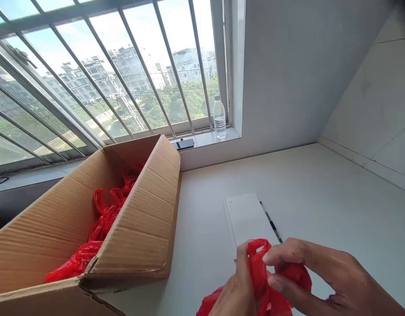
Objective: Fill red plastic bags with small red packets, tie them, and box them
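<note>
A red plastic bag (260, 281) is bunched between my two hands at the lower right, above the white tabletop. My left hand (237, 285) grips the bag from the left, its fingers closed around the gathered plastic. On the other side, my right hand (324, 272) pinches the bag's upper part between thumb and forefinger. A small loop of plastic stands up at the top. The lower part of the bag runs past the frame's bottom edge, and whatever is inside it is hidden.
An open cardboard box (146, 206) with several knotted red bags (106, 217) stands at left. White paper (246, 215) and a black pen (270, 221) lie beyond my hands. The sill holds a phone (184, 144) and a water bottle (219, 118) beside the barred window.
</note>
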Tool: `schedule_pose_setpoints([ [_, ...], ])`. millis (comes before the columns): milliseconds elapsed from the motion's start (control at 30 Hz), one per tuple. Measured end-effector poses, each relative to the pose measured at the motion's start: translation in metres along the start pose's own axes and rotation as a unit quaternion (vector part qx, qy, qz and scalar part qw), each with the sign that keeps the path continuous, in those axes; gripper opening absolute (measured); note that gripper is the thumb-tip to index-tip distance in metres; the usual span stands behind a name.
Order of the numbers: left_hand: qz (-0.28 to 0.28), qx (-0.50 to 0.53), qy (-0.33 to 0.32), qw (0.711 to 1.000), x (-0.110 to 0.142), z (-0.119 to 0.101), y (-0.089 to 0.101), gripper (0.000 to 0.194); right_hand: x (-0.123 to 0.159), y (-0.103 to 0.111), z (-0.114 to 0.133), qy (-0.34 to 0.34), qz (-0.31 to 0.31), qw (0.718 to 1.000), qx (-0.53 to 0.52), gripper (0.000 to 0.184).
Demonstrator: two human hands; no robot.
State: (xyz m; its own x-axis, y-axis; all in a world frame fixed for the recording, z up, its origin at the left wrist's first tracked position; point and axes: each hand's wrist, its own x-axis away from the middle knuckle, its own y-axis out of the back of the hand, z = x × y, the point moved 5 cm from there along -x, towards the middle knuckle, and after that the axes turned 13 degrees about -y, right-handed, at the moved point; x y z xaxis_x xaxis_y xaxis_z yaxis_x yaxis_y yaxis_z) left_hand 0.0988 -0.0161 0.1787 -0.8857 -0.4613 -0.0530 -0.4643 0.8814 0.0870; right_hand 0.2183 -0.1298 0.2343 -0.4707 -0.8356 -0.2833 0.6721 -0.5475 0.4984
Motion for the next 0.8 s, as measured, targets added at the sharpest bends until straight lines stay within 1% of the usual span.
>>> schedule_pose_setpoints([
  [33, 0.023, -0.032, -0.032, 0.999, -0.001, 0.000, -0.004, 0.043, -0.003, -0.004, 0.003, 0.028, 0.015, 0.999, 0.003, 0.014],
  [67, 0.040, -0.055, -0.056, 0.996, -0.002, 0.001, -0.007, 0.034, -0.005, -0.008, 0.006, 0.051, 0.031, 0.998, 0.007, 0.017],
  [100, 0.052, -0.068, -0.073, 0.994, -0.003, 0.002, -0.010, 0.025, -0.006, -0.009, 0.007, 0.069, 0.042, 0.997, 0.012, 0.020],
  [133, 0.059, -0.075, -0.082, 0.992, -0.003, 0.002, -0.011, 0.022, -0.006, -0.010, 0.007, 0.075, 0.047, 0.996, 0.020, 0.023],
  [167, 0.058, -0.079, -0.078, 0.992, -0.003, 0.003, -0.012, 0.027, -0.008, -0.008, 0.006, 0.070, 0.045, 0.996, 0.031, 0.027],
  [200, 0.049, -0.086, -0.059, 0.993, -0.002, 0.005, -0.010, 0.033, -0.009, -0.006, 0.004, 0.053, 0.040, 0.997, 0.045, 0.031],
  [267, 0.019, -0.099, -0.001, 0.995, -0.001, 0.008, -0.003, 0.040, -0.014, -0.002, -0.004, 0.014, 0.031, 0.998, 0.054, 0.033],
  [300, 0.006, -0.094, 0.032, 0.995, -0.001, 0.009, 0.002, 0.041, -0.017, -0.001, -0.009, -0.013, 0.037, 0.998, 0.043, 0.030],
  [367, 0.008, -0.046, 0.082, 0.996, -0.003, 0.010, 0.007, 0.042, -0.021, -0.001, -0.021, -0.075, 0.056, 0.996, -0.011, 0.018],
  [400, 0.022, -0.004, 0.092, 0.995, -0.006, 0.009, 0.008, 0.041, -0.021, -0.001, -0.027, -0.107, 0.059, 0.992, -0.038, 0.013],
  [433, 0.034, 0.045, 0.095, 0.994, -0.011, 0.009, 0.008, 0.040, -0.020, 0.000, -0.031, -0.130, 0.054, 0.988, -0.058, 0.012],
  [500, 0.043, 0.132, 0.099, 0.985, -0.020, 0.009, 0.009, 0.038, -0.016, 0.000, -0.035, -0.152, 0.047, 0.984, -0.076, 0.010],
  [567, 0.038, 0.197, 0.094, 0.975, -0.028, 0.010, 0.011, 0.037, -0.010, -0.003, -0.037, -0.167, 0.061, 0.981, -0.072, 0.009],
  [600, 0.037, 0.211, 0.092, 0.972, -0.030, 0.010, 0.012, 0.036, -0.007, -0.005, -0.037, -0.175, 0.074, 0.979, -0.069, 0.008],
  [667, 0.047, 0.206, 0.085, 0.974, -0.032, 0.012, 0.014, 0.032, -0.005, -0.008, -0.038, -0.178, 0.090, 0.977, -0.079, 0.005],
  [800, 0.096, 0.164, 0.055, 0.980, -0.031, 0.016, 0.014, 0.021, -0.014, -0.012, -0.041, -0.138, 0.088, 0.974, -0.155, 0.020],
])
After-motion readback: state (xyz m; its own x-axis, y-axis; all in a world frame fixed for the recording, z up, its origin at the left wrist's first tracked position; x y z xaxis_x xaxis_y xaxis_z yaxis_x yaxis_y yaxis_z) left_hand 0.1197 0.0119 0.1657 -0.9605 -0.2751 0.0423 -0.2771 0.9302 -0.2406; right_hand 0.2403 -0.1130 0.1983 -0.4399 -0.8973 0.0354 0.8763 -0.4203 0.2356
